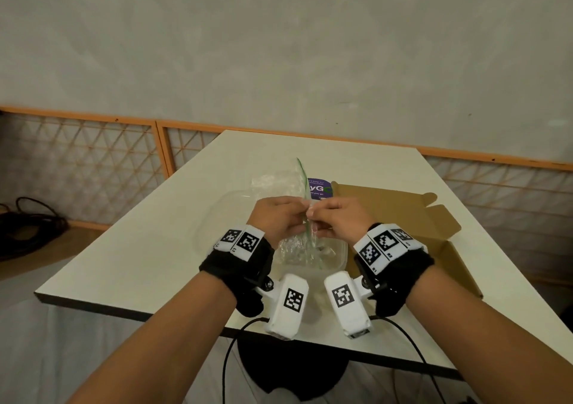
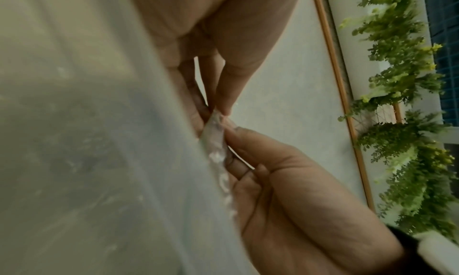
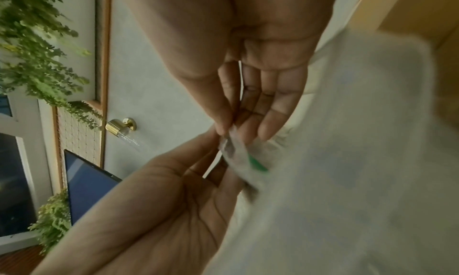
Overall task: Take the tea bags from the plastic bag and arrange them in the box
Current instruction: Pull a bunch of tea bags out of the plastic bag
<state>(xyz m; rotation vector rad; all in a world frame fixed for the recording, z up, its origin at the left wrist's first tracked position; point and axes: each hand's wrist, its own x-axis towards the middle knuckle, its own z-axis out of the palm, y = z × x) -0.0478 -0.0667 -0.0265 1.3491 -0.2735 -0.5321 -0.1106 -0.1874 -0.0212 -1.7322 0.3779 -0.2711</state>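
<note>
Both hands pinch the plastic bag [image 1: 302, 217] at its top edge, left hand [image 1: 276, 217] and right hand [image 1: 339, 219] fingertip to fingertip, above the table [image 1: 124, 248]. Just right lies the open cardboard box [image 1: 403, 211].

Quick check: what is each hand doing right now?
Left hand: pinches the plastic bag at its top edge.
Right hand: pinches the same edge.

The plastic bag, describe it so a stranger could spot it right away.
On the white table, just left of the open cardboard box, both hands pinch the plastic bag. It alone is clear and crinkled, with a green zip strip along its top.
</note>
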